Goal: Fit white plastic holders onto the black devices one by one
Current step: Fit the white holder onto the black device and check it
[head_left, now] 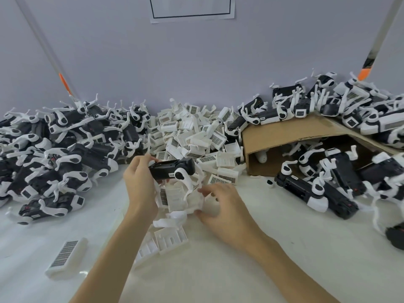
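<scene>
Left hand (140, 182) gripping black device (171, 170), right hand (220, 206) fingers curled round white holder (181, 199) beneath

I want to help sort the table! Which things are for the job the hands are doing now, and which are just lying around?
For the job:
- black device, gripped by the left hand
- white holder, under the right hand
- pile of white holders

Just lying about:
- cardboard box, tipped on its side
- paper sign on the wall
- lone holder near the table's front
</scene>
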Tool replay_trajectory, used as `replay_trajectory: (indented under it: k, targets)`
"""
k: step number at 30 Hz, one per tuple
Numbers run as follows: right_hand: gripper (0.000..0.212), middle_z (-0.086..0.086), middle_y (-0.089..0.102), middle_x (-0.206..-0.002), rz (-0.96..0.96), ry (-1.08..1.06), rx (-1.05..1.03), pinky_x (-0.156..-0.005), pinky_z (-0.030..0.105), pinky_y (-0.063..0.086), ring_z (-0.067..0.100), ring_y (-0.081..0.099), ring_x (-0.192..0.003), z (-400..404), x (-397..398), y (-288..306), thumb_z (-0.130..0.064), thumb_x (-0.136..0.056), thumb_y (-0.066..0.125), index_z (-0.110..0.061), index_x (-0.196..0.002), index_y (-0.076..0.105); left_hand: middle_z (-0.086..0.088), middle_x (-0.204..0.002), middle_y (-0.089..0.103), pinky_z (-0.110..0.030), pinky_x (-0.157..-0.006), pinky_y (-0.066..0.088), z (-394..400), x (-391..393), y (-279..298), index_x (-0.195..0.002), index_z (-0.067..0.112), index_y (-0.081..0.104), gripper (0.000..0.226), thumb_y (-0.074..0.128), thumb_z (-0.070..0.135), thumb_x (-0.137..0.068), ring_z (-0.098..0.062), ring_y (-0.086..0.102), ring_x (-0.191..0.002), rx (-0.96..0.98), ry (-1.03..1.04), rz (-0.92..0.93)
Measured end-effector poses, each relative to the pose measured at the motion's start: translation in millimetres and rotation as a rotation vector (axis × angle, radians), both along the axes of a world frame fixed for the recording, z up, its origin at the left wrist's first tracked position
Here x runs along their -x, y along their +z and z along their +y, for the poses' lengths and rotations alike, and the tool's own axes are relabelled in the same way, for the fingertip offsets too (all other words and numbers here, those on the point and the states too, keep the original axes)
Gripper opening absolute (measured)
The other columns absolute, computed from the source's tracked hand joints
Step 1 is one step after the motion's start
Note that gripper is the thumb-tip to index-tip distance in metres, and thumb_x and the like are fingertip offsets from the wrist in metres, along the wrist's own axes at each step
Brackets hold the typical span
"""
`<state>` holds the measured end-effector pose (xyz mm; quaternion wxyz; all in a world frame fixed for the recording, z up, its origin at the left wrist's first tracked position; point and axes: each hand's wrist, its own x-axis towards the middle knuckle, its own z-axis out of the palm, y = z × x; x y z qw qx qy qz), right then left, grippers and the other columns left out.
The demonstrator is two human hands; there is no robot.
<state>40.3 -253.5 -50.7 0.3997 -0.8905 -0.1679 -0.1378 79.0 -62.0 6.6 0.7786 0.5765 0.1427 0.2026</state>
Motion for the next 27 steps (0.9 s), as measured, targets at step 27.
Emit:
replay_trajectory:
  k: [27]
  targets:
    - [0.017, 0.001, 0.064, -0.091, 0.161, 0.004, -0.896, -0.067, 0.033, 0.042, 0.017, 0.053, -0.081, -40.4, -10.2, 37.0, -0.027, -0.090, 0.060, -0.026, -0.104, 0.070, -0.003, -0.076, 0.072, -0.027, -0.065, 0.052, -35.3, 15.0, -13.6, -0.079, 0.019, 0.063, 0.027, 0.057, 0.033, -0.102, -0.014, 0.060, -0.070, -0.568, -0.190, -0.193]
